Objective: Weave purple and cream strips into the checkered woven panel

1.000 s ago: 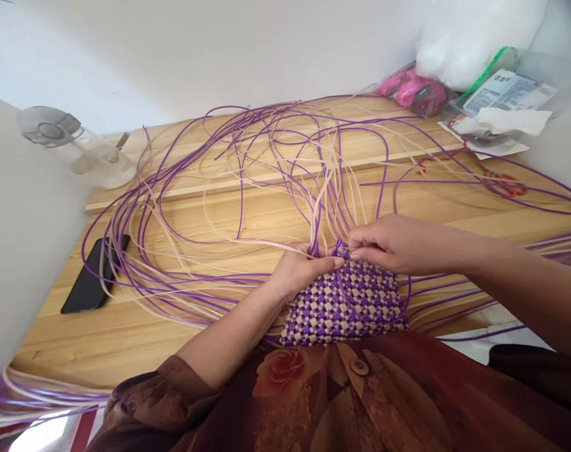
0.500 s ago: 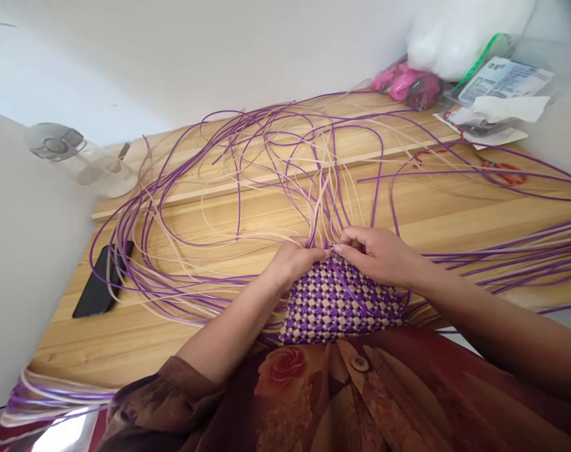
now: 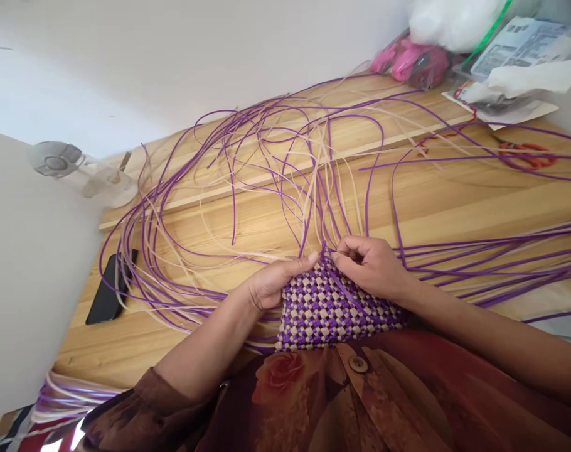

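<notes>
A purple and beige checked woven piece point(image 3: 323, 307) lies against my front at the table edge, with loose purple and beige strands fanning out from its top and sides. My left hand point(image 3: 283, 276) grips the piece's upper left edge, thumb on top and fingers hidden beneath it. At the top edge, just right of the middle, my right hand point(image 3: 373, 263) is closed in a pinch of thumb and forefinger on a strand. A folded purple strand point(image 3: 344, 285) runs down over the weave between my hands.
Long strands spread across the wooden table point(image 3: 266, 220). A black phone point(image 3: 109, 292) lies at the left, a grey and clear object point(image 3: 59, 160) behind it. Orange-handled scissors point(image 3: 528, 156), a pink bagged item point(image 3: 410, 59) and plastic packets point(image 3: 516, 100) are at the right.
My left hand has shifted left and down from the top middle of the weave, away from my right hand. The view has tilted slightly.
</notes>
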The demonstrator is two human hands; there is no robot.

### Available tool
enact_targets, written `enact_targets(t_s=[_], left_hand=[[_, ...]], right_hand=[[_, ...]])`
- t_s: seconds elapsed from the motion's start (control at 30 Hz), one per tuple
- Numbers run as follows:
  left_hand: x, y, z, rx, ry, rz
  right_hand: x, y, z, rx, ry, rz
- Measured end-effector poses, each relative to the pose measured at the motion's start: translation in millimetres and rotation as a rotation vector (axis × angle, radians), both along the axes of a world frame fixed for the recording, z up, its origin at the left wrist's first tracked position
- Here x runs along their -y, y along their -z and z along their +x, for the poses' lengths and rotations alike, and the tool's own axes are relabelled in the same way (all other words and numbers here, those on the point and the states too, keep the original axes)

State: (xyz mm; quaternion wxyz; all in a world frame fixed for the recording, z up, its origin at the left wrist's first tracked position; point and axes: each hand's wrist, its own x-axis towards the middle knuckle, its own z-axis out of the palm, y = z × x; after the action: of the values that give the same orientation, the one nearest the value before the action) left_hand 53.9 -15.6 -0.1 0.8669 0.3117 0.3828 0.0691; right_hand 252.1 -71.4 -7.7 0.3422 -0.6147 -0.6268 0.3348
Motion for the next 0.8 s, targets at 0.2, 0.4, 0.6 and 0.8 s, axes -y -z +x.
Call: enact_targets(t_s=[0.2, 0.4, 0.6, 0.8], left_hand=[[8.1, -11.2, 7.2, 0.037, -0.021, 0.258], [0.1, -13.3, 11.1, -0.024, -0.125, 0.371], [-11.7, -8.6, 21.5, -0.172, -0.059, 0.460], [-0.4, 4.8, 25.5, -0.214, -0.198, 0.668]], right_hand=[[6.5, -0.3, 0.5, -0.143, 0.025, 0.069], [9.0, 1.9, 0.8, -0.156, 0.021, 0.141], [3.8, 5.9, 0.5, -0.100, 0.034, 0.188], [1.0, 6.8, -1.7, -0.065, 0.020, 0.158]])
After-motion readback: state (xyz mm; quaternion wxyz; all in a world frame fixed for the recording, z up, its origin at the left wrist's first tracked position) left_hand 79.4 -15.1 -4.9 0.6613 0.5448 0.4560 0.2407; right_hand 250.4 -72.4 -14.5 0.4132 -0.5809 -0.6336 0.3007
